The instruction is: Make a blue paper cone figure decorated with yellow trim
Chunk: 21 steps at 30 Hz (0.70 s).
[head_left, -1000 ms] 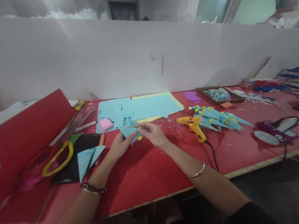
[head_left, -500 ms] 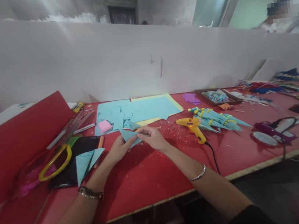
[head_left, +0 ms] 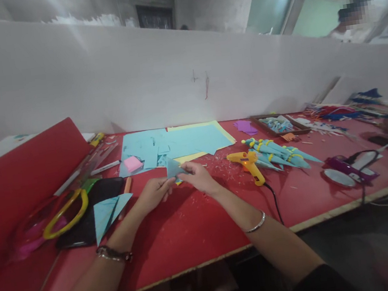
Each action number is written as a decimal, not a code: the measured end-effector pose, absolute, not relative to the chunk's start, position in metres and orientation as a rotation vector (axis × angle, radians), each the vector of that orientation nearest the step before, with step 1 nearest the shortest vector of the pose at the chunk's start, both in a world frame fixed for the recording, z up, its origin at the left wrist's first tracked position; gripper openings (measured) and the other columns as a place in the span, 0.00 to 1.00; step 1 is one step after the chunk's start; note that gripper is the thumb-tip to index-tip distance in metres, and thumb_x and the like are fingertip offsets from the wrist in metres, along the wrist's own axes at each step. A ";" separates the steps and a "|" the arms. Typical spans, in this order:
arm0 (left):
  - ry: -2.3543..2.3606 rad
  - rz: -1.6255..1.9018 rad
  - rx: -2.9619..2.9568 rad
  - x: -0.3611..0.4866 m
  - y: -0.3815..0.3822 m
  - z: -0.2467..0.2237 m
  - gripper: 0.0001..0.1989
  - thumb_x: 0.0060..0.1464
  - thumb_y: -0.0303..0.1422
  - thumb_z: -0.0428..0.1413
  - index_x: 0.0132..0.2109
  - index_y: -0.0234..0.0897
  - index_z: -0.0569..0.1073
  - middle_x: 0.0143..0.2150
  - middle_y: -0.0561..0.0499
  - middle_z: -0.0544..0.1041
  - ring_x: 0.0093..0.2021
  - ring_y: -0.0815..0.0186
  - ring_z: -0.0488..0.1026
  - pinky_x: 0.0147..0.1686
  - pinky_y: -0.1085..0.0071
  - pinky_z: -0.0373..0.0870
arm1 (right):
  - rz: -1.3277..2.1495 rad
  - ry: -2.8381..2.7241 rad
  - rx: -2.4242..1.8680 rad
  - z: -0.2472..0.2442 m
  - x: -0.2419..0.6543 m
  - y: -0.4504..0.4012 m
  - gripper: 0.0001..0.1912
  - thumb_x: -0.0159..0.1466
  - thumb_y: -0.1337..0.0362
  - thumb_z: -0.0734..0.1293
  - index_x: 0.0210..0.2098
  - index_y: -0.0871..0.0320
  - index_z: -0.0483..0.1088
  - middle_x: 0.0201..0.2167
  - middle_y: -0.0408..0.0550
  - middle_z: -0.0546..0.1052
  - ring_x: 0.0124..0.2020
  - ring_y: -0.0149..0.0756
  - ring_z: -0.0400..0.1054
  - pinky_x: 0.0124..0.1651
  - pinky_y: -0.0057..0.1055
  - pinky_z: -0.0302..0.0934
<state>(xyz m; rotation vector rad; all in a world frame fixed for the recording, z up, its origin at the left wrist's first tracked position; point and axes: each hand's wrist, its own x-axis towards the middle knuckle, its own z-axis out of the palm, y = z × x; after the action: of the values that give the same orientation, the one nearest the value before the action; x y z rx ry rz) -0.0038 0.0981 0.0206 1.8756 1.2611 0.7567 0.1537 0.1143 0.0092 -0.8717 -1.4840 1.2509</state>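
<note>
A small piece of light blue paper [head_left: 173, 167], pointed at the top, is held between both hands above the red table. My left hand [head_left: 155, 192] pinches its lower edge, thumb on top. From the right, my right hand [head_left: 198, 177] grips the other side with thumb and fingers. Beside my left forearm lie folded blue paper triangles [head_left: 107, 213], partly over a black flat object [head_left: 79, 229]. Behind the hands, large light blue sheets [head_left: 196, 140] rest on yellow paper, with a pink pad [head_left: 133, 163] at their left.
A yellow glue gun [head_left: 249, 162], its light lit, lies right of my hands. Beyond it are blue paper cones [head_left: 281, 152] with yellow trim, a brown tray [head_left: 279, 124] and a purple device [head_left: 351, 169]. Yellow-handled scissors [head_left: 68, 213] and a red board [head_left: 32, 178] occupy the left.
The blue paper between my hands has turned more upright, its point now upward. My left fingers have shifted to its lower edge. The view has moved slightly.
</note>
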 end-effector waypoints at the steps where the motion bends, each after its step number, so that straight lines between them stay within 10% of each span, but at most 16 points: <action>1: 1.275 0.730 1.896 -0.006 0.099 0.020 0.23 0.48 0.49 0.45 0.16 0.38 0.62 0.08 0.57 0.59 0.12 0.72 0.56 0.17 0.75 0.52 | 1.247 -1.526 -0.866 0.008 0.154 0.115 0.05 0.48 0.64 0.65 0.24 0.59 0.65 0.23 0.38 0.68 0.25 0.26 0.61 0.33 0.26 0.56; 21: 1.186 0.662 2.128 -0.014 0.107 0.018 0.20 0.51 0.44 0.45 0.20 0.35 0.67 0.14 0.56 0.65 0.17 0.73 0.61 0.20 0.77 0.56 | 1.157 -1.785 -0.914 0.015 0.162 0.115 0.11 0.54 0.61 0.60 0.19 0.59 0.59 0.21 0.39 0.59 0.27 0.27 0.53 0.32 0.26 0.50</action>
<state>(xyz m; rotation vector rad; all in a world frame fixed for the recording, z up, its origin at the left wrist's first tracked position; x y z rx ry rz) -0.0142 0.1066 0.0179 2.1282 1.1862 0.6620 0.1617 0.1152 0.0151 -0.9141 -1.7849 1.1570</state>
